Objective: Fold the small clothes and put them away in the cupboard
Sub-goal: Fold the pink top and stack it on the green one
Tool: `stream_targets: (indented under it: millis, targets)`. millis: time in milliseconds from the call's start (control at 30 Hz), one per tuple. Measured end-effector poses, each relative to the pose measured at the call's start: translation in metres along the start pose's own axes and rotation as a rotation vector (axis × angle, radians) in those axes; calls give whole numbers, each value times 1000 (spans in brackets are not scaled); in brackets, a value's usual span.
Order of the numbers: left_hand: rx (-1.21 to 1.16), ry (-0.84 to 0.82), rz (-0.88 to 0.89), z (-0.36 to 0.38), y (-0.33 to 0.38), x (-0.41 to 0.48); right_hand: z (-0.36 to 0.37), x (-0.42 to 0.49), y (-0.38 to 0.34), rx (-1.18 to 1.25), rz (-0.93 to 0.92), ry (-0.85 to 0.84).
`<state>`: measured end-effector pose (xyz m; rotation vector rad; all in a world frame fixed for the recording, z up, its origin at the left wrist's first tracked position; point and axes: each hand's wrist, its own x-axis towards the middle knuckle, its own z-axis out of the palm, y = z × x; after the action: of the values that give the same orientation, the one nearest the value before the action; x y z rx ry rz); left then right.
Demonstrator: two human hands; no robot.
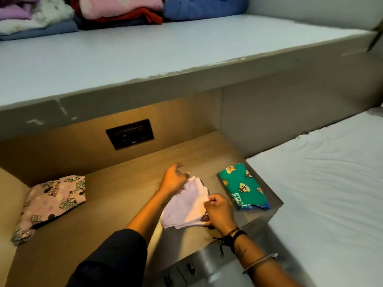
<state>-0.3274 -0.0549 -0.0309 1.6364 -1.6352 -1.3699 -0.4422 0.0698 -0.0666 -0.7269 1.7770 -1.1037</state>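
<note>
Mid-fold: lilac garment (186, 206) on ledge (124, 195).
Right hand (219, 212) fingers pinch near edge; left hand (173, 180) at far corner, blurred, grip unclear. Next: press fold flat.

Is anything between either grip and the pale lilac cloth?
Nothing visible. The left grip touches the pale lilac cloth at its far edge, the right grip pinches its near side; the green cartoon-print cloth lies apart.

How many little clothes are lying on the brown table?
3: a pink cartoon piece on the left, a pale lilac piece in the middle, a green cartoon piece on the right. More may hide underneath.
</note>
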Motion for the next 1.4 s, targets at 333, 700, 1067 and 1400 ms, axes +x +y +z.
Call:
stream_targets:
  millis: [333, 700, 1067, 1400]
  targets:
    - [128, 250, -298, -38, -56, -22, 28, -32, -4, -1010, -760, 80]
    - [-85, 189, -357, -35, -43, -28, 73, -43, 12, -868, -674, -56]
    - [-232, 249, -114, 7, -5, -24, 29, -25, -4, 181, 11, 29]
    - [-196, 78, 208, 35, -36, -52, 11, -27, 3, 7, -4, 116]
